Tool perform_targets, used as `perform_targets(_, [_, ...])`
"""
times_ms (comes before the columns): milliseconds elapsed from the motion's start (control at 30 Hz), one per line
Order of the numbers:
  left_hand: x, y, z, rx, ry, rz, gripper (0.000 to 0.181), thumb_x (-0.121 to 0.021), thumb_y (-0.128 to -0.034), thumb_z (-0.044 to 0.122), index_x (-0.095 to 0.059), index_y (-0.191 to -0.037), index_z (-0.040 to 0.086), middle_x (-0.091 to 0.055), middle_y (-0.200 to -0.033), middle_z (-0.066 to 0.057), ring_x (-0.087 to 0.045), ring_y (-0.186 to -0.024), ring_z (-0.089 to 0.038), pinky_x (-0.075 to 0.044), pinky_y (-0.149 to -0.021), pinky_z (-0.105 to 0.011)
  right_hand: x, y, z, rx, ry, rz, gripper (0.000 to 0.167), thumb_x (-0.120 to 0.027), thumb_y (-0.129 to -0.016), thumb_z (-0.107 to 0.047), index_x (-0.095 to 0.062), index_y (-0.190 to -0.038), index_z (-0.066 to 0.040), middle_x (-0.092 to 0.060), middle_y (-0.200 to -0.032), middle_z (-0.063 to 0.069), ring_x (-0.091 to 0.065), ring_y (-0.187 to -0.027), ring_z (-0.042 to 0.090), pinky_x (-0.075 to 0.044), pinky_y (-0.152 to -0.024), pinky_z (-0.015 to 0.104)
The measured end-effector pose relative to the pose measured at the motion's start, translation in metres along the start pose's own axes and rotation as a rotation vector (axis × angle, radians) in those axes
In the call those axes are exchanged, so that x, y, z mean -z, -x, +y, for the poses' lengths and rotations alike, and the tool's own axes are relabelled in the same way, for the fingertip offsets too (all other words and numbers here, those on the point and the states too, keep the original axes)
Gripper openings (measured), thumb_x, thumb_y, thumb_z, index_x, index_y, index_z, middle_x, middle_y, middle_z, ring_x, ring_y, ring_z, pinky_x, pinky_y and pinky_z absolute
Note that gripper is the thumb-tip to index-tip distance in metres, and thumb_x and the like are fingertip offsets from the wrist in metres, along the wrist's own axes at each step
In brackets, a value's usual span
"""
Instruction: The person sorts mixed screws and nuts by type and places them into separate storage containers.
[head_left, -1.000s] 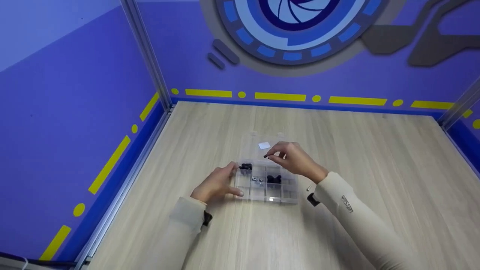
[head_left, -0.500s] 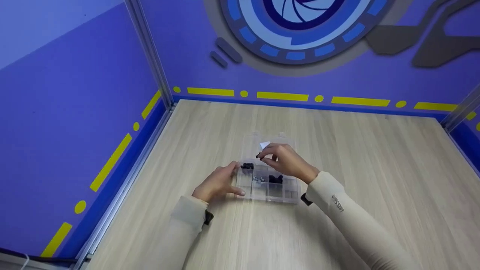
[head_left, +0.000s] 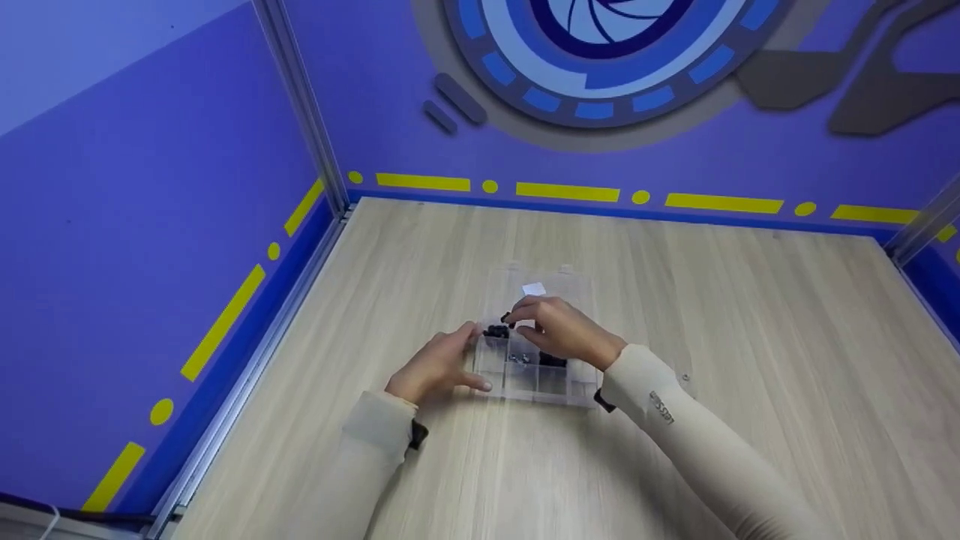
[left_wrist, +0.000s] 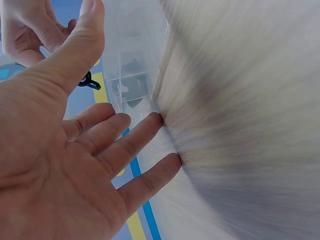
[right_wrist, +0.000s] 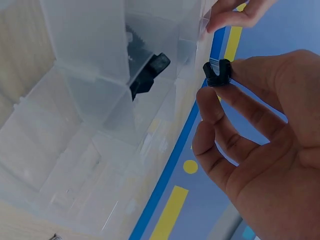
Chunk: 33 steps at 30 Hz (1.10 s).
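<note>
A clear plastic compartment box [head_left: 523, 390] lies on the table with its lid [head_left: 574, 289] folded back. My right hand [head_left: 562, 330] is above the box's far part and pinches a small black U-shaped clip [right_wrist: 217, 74] between thumb and fingertips. Just below it, black parts [head_left: 496, 331] fill the far-left compartment. Small silvery pieces [head_left: 519, 358] and more black parts [head_left: 553, 361] sit in middle compartments, the latter partly hidden by the right hand. At the box's left side rests my left hand [head_left: 439, 367], fingers extended and thumb by the near-left corner.
A white label [head_left: 533, 289] is on the lid. One tiny metal piece [head_left: 685, 377] lies on the wooden table [head_left: 750, 315] beyond the right sleeve. Blue-purple panels [head_left: 150, 225] stand along the table's left and back edges.
My right hand has moved left and slightly lower with the black clip, from over the lid's hinge to near the far-left compartment. The left hand stays at the box's side.
</note>
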<state>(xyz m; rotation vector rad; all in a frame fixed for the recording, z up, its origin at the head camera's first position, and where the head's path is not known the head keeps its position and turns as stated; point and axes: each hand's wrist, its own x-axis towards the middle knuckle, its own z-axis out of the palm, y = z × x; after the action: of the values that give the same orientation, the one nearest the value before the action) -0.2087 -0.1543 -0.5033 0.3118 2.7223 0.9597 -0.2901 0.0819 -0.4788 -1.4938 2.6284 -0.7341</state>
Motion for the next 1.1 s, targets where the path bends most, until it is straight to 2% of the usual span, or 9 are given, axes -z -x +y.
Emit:
perform_targets(367, [0.001,0.000,0.000,-0.034,0.012,-0.001,0.079,-0.094,-0.0747,0.032,-0.052,-0.138,0.011,-0.057,-0.146,-0.014,-0.053,-0.134,-0.034,-0.045,-0.110,-0.050,-0.010,-0.006,-0.008,0.000,0.051,-0.035,0.027,-0.065,-0.095,0.002,-0.074,-0.120,0.001,-0.070,-0.121,0.014,-0.069,-0.109,0.028,-0.058,-0.094,0.042])
perform_targets(833, [0.001,-0.001,-0.001,-0.018,0.003,-0.012,0.081,-0.093,-0.0764,0.033,-0.050,-0.142,0.012,-0.055,-0.150,-0.011,-0.051,-0.136,-0.034,-0.043,-0.112,-0.050,-0.023,-0.010,-0.007,-0.044,0.068,-0.060,0.028,-0.065,-0.095,0.003,-0.075,-0.121,-0.001,-0.070,-0.121,0.012,-0.068,-0.111,0.028,-0.058,-0.095,0.044])
perform_targets(1100, [0.001,0.000,0.000,-0.012,0.001,-0.012,0.082,-0.092,-0.0766,0.033,-0.050,-0.143,0.012,-0.052,-0.153,-0.008,-0.048,-0.138,-0.035,-0.041,-0.114,-0.051,-0.027,-0.012,-0.010,-0.054,0.081,-0.083,0.032,-0.066,-0.096,0.001,-0.071,-0.128,0.000,-0.068,-0.126,0.014,-0.067,-0.116,0.029,-0.055,-0.100,0.044])
